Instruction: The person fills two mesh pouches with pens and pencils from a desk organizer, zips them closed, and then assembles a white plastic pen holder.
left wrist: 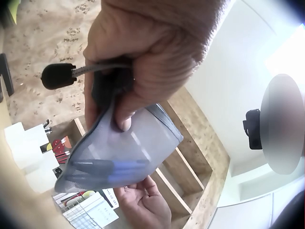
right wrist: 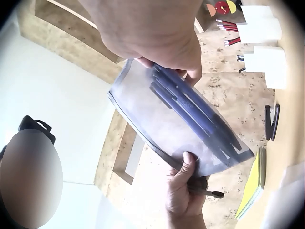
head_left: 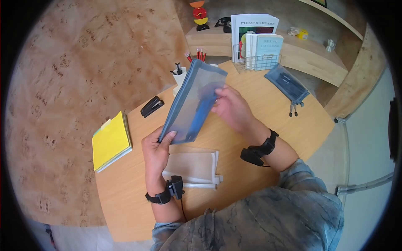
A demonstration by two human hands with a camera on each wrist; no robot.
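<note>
A grey-blue translucent zipper pouch (head_left: 197,100) is raised above the desk, tilted, with several blue pens (right wrist: 190,107) showing through its side. My left hand (head_left: 155,148) grips its lower corner at the zipper edge, thumb on the near face. At the opposite edge, by the ends of the pens, my right hand (head_left: 234,108) pinches the pouch. From the gripped corner a dark zipper pull (left wrist: 58,76) sticks out on its cord. Below, a clear white-edged pouch (head_left: 192,163) lies flat on the desk (head_left: 247,184).
A black stapler (head_left: 152,106) and yellow folder (head_left: 111,140) lie at the left. White holders (head_left: 180,76) carry pens and red pencils. At the back stands a wire rack (head_left: 257,62) with books; a dark blue pouch (head_left: 287,83) lies to its right.
</note>
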